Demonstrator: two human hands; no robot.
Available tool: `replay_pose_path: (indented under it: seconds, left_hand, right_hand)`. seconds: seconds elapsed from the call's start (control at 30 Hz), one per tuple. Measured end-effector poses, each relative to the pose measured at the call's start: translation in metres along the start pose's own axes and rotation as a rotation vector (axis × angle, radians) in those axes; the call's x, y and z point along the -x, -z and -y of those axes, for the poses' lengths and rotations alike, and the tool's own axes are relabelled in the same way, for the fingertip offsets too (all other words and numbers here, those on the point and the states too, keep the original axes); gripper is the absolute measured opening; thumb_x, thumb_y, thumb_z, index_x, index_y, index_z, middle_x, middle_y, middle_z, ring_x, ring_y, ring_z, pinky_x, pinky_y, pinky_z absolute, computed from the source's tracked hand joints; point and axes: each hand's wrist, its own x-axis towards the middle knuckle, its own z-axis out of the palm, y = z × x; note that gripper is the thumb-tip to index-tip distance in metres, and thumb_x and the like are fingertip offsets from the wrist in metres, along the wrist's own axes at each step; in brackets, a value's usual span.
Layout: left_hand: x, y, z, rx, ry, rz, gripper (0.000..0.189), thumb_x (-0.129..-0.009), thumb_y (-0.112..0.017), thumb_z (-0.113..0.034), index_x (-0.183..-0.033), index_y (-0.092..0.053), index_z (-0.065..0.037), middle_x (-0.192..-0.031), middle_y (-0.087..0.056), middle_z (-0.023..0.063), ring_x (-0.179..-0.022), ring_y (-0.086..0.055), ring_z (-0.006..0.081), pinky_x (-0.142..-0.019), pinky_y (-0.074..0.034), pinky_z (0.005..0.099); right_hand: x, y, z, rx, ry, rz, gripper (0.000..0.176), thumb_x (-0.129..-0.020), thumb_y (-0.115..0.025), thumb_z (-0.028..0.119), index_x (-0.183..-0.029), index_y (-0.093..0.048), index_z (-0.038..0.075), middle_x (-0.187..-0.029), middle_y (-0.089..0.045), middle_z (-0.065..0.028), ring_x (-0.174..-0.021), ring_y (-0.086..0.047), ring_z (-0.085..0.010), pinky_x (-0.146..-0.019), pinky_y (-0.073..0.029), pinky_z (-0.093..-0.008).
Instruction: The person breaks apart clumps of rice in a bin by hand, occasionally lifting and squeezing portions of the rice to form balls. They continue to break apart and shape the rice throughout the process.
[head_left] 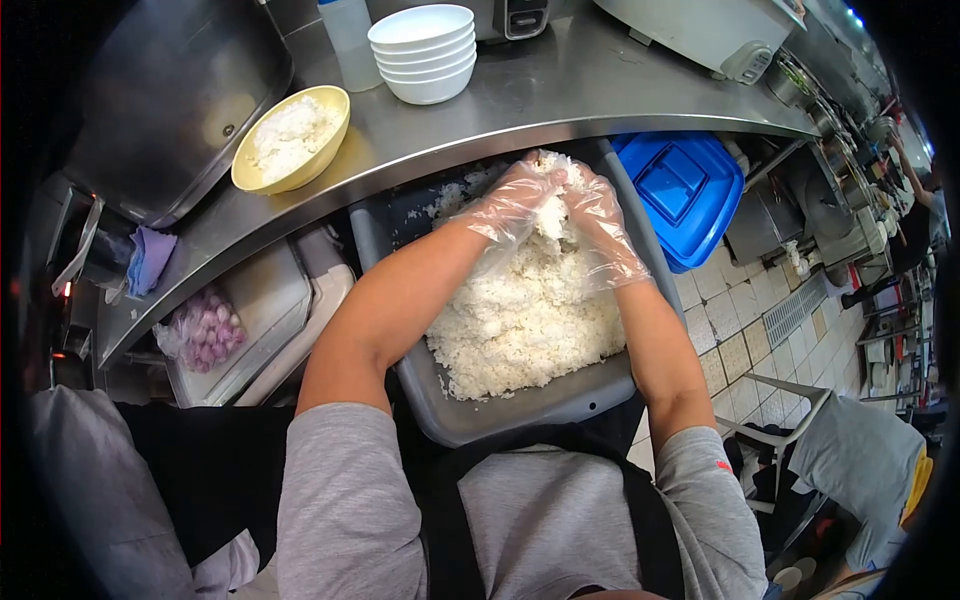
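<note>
A large heap of white cooked rice [530,320] fills much of a grey plastic tub [480,425] in front of me. Both my hands wear clear plastic gloves and meet near the tub's far side. My left hand [518,200] and my right hand [595,205] are cupped around a clump of rice [553,215], their fingers curled in on it from both sides. Some grains hang below the hands, over the heap. Loose grains lie on the tub's dark floor at the far left.
On the steel counter [560,90] stand a yellow bowl of rice [300,135], stacked white bowls [425,60] and a squeeze bottle [352,50]. A blue lidded bin [685,190] is right of the tub. Bagged shallots [210,335] lie at left. Another person [915,215] is far right.
</note>
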Motion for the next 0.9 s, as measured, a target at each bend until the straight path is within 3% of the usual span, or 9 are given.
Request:
replay_pose_path:
  seconds: [0.13,0.23,0.37,0.47,0.5,0.6,0.67,0.73,0.9]
  left_hand:
    - [-0.005,0.003,-0.002,-0.015,-0.064,-0.019,0.041,-0.085,-0.062,-0.028,-0.111,-0.057,0.003,-0.099,-0.063,0.0163,-0.087,-0.059,0.0205,-0.078,-0.047,0.0328]
    - [0.008,0.010,-0.026,-0.065,-0.044,0.009,0.036,-0.085,-0.061,-0.028,-0.105,-0.061,0.002,-0.094,-0.065,0.0147,-0.083,-0.061,0.0227,-0.076,-0.047,0.0347]
    - [0.021,0.008,-0.048,-0.178,-0.024,-0.031,0.036,-0.090,-0.057,-0.032,-0.098,-0.065,0.002,-0.089,-0.065,0.0102,-0.080,-0.059,0.0166,-0.072,-0.047,0.0306]
    - [0.014,0.004,-0.039,-0.184,0.165,-0.126,0.041,-0.089,-0.056,-0.037,-0.101,-0.064,0.002,-0.091,-0.065,0.0107,-0.081,-0.060,0.0184,-0.074,-0.047,0.0324]
    - [0.017,0.003,-0.049,-0.110,0.303,-0.127,0.048,-0.088,-0.056,-0.041,-0.109,-0.062,0.001,-0.103,-0.063,0.0140,-0.092,-0.059,0.0209,-0.081,-0.045,0.0347]
    - [0.000,-0.001,0.005,0.186,0.368,-0.159,0.061,-0.088,-0.048,-0.050,-0.118,-0.057,0.002,-0.119,-0.058,0.0196,-0.109,-0.056,0.0279,-0.092,-0.041,0.0365]
    - [0.016,-0.005,-0.015,0.119,0.330,-0.148,0.068,-0.088,-0.047,-0.055,-0.126,-0.051,0.002,-0.128,-0.052,0.0187,-0.119,-0.049,0.0266,-0.098,-0.035,0.0361]
    - [0.024,-0.013,-0.023,0.165,0.290,-0.192,0.070,-0.089,-0.045,-0.056,-0.130,-0.047,0.001,-0.131,-0.049,0.0179,-0.122,-0.045,0.0256,-0.100,-0.033,0.0360]
    - [0.013,0.000,-0.009,0.073,0.148,0.053,0.060,-0.093,-0.041,-0.052,-0.125,-0.051,-0.002,-0.124,-0.053,0.0148,-0.113,-0.048,0.0217,-0.097,-0.035,0.0341]
  right_hand:
    - [0.003,-0.003,0.007,0.126,-0.018,-0.044,0.039,-0.087,-0.058,0.020,-0.125,-0.051,0.008,-0.107,-0.063,-0.0139,-0.099,-0.060,-0.0248,-0.088,-0.044,-0.0359]
    - [0.004,-0.005,0.007,-0.261,0.060,0.023,0.043,-0.085,-0.056,0.016,-0.126,-0.049,0.005,-0.110,-0.062,-0.0184,-0.103,-0.060,-0.0281,-0.087,-0.046,-0.0338]
    - [0.008,0.006,0.029,-0.629,-0.042,0.176,0.057,-0.080,-0.065,0.011,-0.132,-0.043,0.004,-0.114,-0.059,-0.0095,-0.105,-0.055,-0.0189,-0.091,-0.042,-0.0286]
    - [0.005,0.009,0.032,-0.742,-0.124,0.253,0.069,-0.076,-0.069,0.012,-0.136,-0.038,0.002,-0.120,-0.056,-0.0096,-0.107,-0.053,-0.0175,-0.091,-0.041,-0.0270]
    - [0.008,0.010,0.040,-0.707,-0.171,0.268,0.072,-0.075,-0.070,0.012,-0.137,-0.037,0.002,-0.121,-0.055,-0.0110,-0.107,-0.053,-0.0177,-0.092,-0.041,-0.0270]
    - [0.015,-0.002,0.035,-0.668,-0.159,0.283,0.079,-0.073,-0.070,0.012,-0.140,-0.031,0.000,-0.124,-0.053,-0.0154,-0.108,-0.053,-0.0184,-0.091,-0.041,-0.0269]
    - [0.009,-0.020,0.011,-0.533,-0.151,0.232,0.080,-0.071,-0.069,0.010,-0.141,-0.031,0.001,-0.120,-0.056,-0.0155,-0.105,-0.055,-0.0191,-0.090,-0.042,-0.0274]
    - [0.009,-0.011,0.027,-0.498,-0.146,0.295,0.069,-0.071,-0.067,0.010,-0.135,-0.041,0.003,-0.114,-0.061,-0.0146,-0.100,-0.059,-0.0214,-0.085,-0.045,-0.0294]
    - [0.001,-0.016,0.010,-0.293,-0.019,0.216,0.046,-0.075,-0.064,0.012,-0.120,-0.057,0.006,-0.108,-0.065,-0.0131,-0.098,-0.063,-0.0245,-0.084,-0.047,-0.0329]
